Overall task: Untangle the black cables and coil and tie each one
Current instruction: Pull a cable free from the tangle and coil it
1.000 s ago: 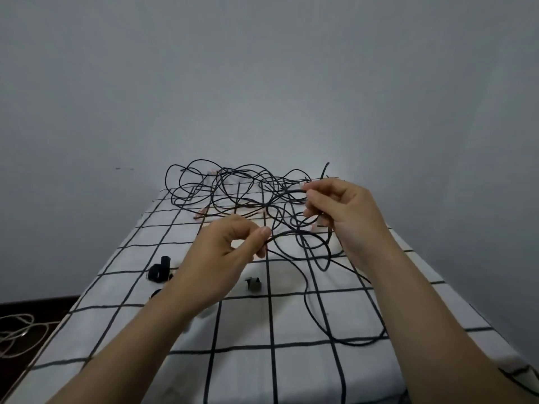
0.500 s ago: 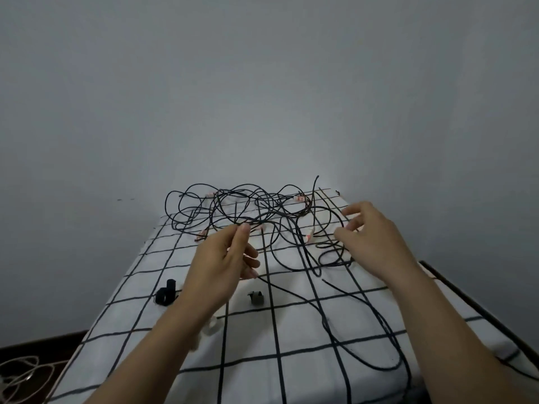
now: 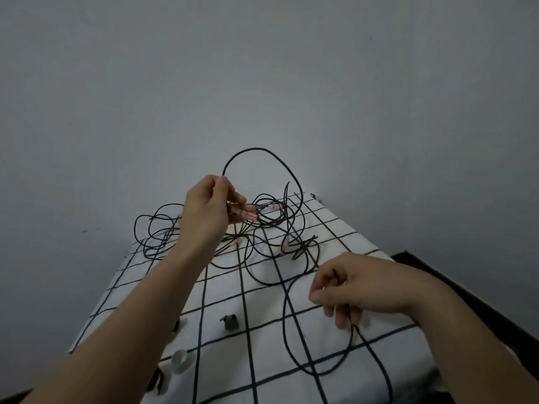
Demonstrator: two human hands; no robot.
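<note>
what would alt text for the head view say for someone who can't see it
A person's left hand holds up a loop of black cable above a tangle of black cables on a white tablecloth with a black grid, while the right hand pinches another stretch nearer the camera. A plain grey wall rises behind.

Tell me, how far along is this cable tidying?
Early days. Done: nothing; no coiled or tied cable shows, and the tangle sprawls on the cloth. In hand: the left hand pinches a loop raised above it, the right hand pinches a strand nearer. Left: separating, coiling and tying every cable.
</note>
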